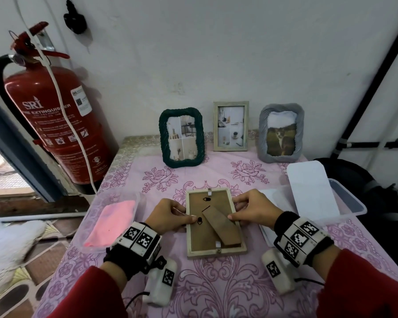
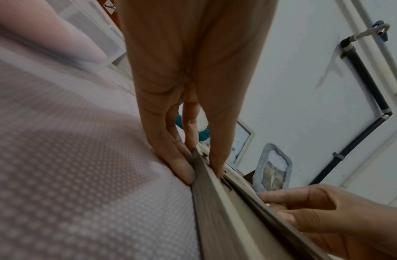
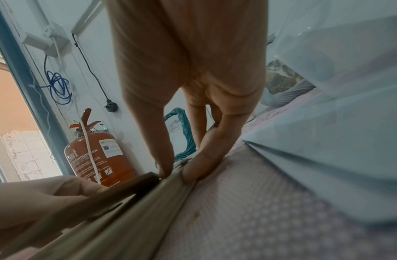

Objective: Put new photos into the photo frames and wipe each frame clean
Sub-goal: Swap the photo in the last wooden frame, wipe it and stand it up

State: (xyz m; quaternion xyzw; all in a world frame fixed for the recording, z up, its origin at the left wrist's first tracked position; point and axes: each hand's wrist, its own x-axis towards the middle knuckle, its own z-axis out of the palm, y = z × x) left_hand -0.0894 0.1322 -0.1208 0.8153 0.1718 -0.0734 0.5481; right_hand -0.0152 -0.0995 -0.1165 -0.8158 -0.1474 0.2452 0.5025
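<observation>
A pale wooden photo frame [image 1: 194,239] lies face down in the middle of the table, its brown backing and folded stand [image 1: 221,226] facing up. My left hand [image 1: 186,218] pinches the frame's left edge, thumb on the backing beside a black turn clip [image 1: 200,221]. My right hand [image 1: 236,214] pinches the right edge, thumb on the stand. In the left wrist view the left fingertips [image 2: 188,174] clamp the frame's rim [image 2: 224,219]. In the right wrist view the right fingertips [image 3: 188,174] clamp the opposite rim [image 3: 137,202].
Three frames stand at the back against the wall: green [image 1: 162,138], pale wood [image 1: 231,126], grey [image 1: 262,134]. A pink cloth [image 1: 110,223] lies in a clear tray at left. A clear box [image 1: 352,203] with white sheets [image 1: 313,191] sits at right. A fire extinguisher [image 1: 55,125] hangs left of the table.
</observation>
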